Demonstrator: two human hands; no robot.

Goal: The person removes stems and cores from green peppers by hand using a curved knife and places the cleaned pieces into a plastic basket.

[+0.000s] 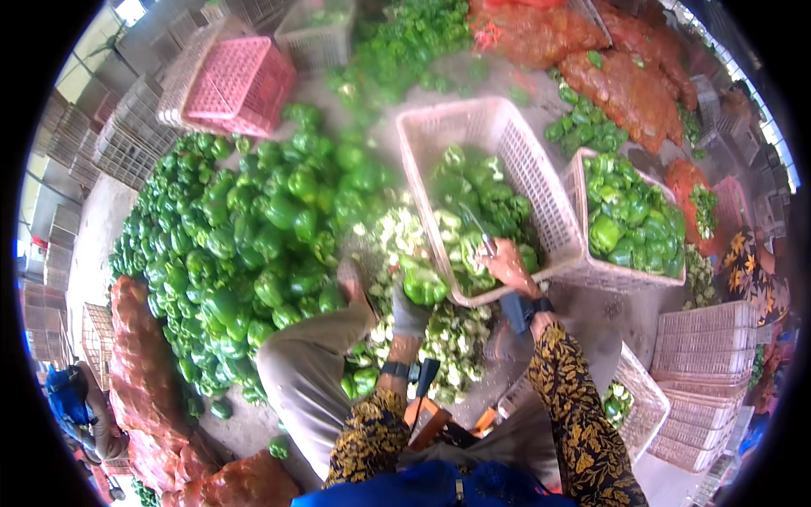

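My left hand (410, 312), in a grey glove, grips a green bell pepper (426, 285) just outside the near left corner of a pale pink plastic crate (538, 190). Over that crate's near end, my bare right hand (512, 265) is closed around a small knife (474, 223), its blade pointing away from me. Cored green peppers (485, 190) lie inside the crate below the knife. Pale pepper cores (453, 355) are scattered on the floor between my feet and along the crate's left side.
A large heap of green bell peppers (253, 228) spreads to my left, bordered by red mesh sacks (149, 380). A second crate of peppers (633, 222) touches the first on its right. Stacked crates (703, 380) stand at right. Other people (754, 269) work at both edges.
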